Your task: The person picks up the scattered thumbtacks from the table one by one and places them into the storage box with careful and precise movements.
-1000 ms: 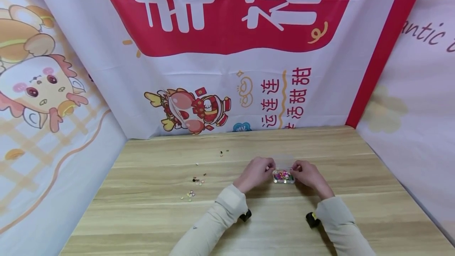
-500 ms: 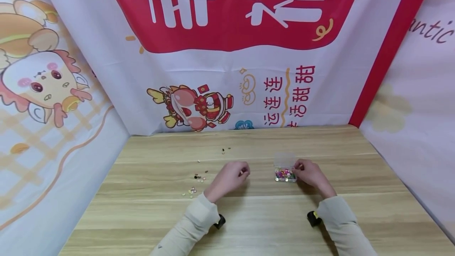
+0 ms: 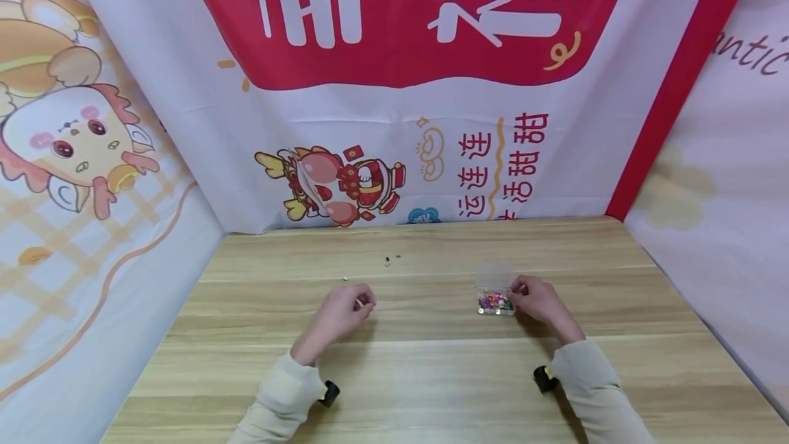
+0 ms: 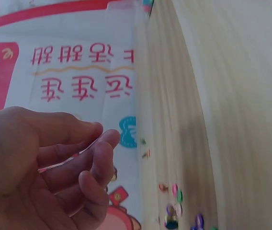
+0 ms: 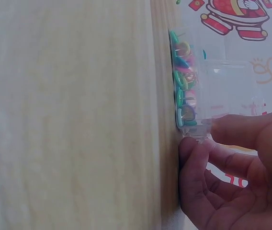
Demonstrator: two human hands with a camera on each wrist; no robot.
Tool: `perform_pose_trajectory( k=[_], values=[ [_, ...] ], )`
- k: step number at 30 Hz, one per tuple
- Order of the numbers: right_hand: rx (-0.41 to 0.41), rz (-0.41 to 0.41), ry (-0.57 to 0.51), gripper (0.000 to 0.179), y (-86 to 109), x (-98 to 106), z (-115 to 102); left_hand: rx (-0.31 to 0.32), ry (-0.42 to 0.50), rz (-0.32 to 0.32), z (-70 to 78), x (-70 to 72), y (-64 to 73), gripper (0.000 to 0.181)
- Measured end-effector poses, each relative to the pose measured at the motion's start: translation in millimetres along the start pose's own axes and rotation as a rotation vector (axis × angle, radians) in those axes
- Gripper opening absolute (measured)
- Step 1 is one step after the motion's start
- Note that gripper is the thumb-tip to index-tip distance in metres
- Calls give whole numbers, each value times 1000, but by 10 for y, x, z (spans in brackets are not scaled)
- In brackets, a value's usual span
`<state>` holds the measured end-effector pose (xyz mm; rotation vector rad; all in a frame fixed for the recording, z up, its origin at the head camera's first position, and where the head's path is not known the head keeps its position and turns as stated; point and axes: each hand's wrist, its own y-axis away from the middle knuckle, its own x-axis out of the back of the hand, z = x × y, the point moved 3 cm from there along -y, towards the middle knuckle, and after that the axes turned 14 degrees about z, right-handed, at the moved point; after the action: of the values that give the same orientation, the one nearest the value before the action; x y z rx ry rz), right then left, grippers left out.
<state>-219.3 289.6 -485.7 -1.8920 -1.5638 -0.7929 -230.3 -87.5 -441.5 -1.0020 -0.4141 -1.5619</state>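
Note:
A small clear plastic box (image 3: 495, 312) stands on the wooden table with its lid (image 3: 493, 275) raised. Multicoloured thumbtacks (image 5: 186, 81) fill it, their flat heads and pins visible through the wall. My right hand (image 3: 540, 301) pinches the box's near right end between thumb and fingers. Further left, my left hand (image 3: 337, 312) hovers above the table, its fingers loosely bent and holding nothing. Beyond the left fingers, several loose thumbtacks (image 4: 172, 218) lie scattered. The head view has most of them hidden behind the left hand and forearm.
The wooden table (image 3: 431, 389) ends at a hanging printed cloth (image 3: 364, 108) at the back. Patterned sheets (image 3: 154, 177) close in both sides. A few stray thumbtacks (image 3: 387, 262) lie toward the back edge. Each wrist carries a small black camera (image 3: 329, 393).
My left hand has let go of the box and moved left across the table to the loose thumbtacks. The right hand keeps its hold on the box, which stays put.

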Motion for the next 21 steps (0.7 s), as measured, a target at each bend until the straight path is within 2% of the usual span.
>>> perform_pose_trajectory(
  k=[3,7,12,16,21],
  values=[
    [-3,1,2,14,-5,3,4,12,-7,16,-139,76,38,3],
    [2,3,5,14,-8,6,0,-23,-23,14,-288,145,98,7],
    [7,10,5,14,-8,9,-15,-26,-77,-38,-408,202,204,13],
    [9,12,0,14,-15,17,-5,-36,-152,-66,-434,184,250,19],
    [31,19,3,14,-10,8,-9,-72,-217,-32,-490,116,266,21]
  ],
)
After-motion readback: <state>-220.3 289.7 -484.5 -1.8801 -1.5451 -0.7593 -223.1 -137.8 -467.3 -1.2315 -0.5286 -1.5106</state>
